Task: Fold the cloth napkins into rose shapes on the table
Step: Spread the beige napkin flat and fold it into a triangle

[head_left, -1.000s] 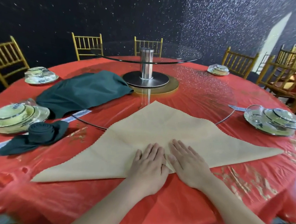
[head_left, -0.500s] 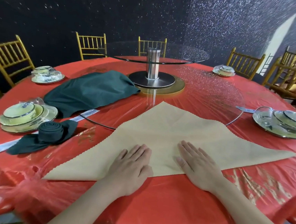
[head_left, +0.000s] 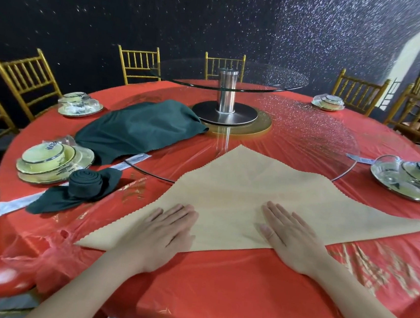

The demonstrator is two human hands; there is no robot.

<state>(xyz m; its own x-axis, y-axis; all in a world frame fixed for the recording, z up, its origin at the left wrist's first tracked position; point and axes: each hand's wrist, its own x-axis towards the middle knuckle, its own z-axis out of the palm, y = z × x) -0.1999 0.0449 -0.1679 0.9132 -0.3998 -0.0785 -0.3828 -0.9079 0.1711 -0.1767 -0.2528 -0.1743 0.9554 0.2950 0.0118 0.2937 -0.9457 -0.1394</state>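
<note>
A beige cloth napkin [head_left: 241, 195] lies folded into a wide triangle on the red table, its long edge toward me and its tip pointing at the centre. My left hand [head_left: 168, 231] presses flat on the napkin's near edge left of the middle, fingers straight. My right hand [head_left: 291, 238] lies flat on the same edge to the right, fingers straight and spread. To the left sits a dark green napkin rolled into a rose [head_left: 85, 185]. Further back a loose dark green napkin [head_left: 140, 129] lies crumpled.
The round table [head_left: 217, 287] wears a red plastic cover. A glass turntable on a steel post [head_left: 226, 93] stands at the centre. Wrapped dish sets sit at the left [head_left: 49, 161], far left [head_left: 79, 104], right [head_left: 409, 178] and far right [head_left: 328, 102]. Gold chairs [head_left: 24, 77] ring the table.
My two hands were side by side at the middle of the napkin's near edge. They have slid apart, the left one leftward and the right one rightward, staying flat on the cloth.
</note>
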